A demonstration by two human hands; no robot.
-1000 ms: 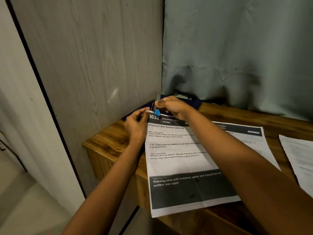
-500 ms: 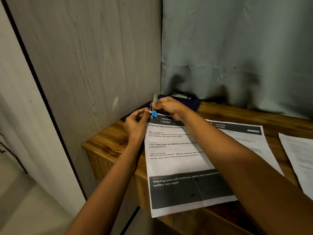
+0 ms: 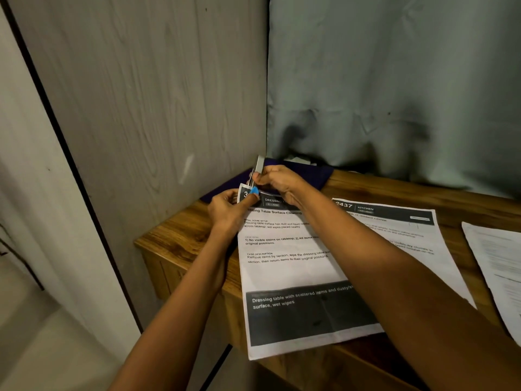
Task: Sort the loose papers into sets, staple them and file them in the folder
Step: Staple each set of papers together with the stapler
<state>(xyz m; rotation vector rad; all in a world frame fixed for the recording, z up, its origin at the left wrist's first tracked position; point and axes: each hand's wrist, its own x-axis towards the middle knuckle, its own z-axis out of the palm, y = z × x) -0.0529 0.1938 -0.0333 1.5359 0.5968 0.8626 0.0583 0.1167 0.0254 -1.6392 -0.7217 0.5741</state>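
Head view: your left hand (image 3: 225, 210) pinched the papers (image 3: 287, 272) by the corner, likely light and floppy; your right hand (image 3: 279, 183) gripped the stapler (image 3: 258, 172).

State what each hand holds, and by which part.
The left hand pinches the top-left corner of the paper. The right hand grips the stapler round its middle, with the blue tip at that corner.

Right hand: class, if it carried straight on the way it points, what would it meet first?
The right hand, gripping the stapler, would probably meet the grey wall panel first, passing over the dark folder; depth is unclear.
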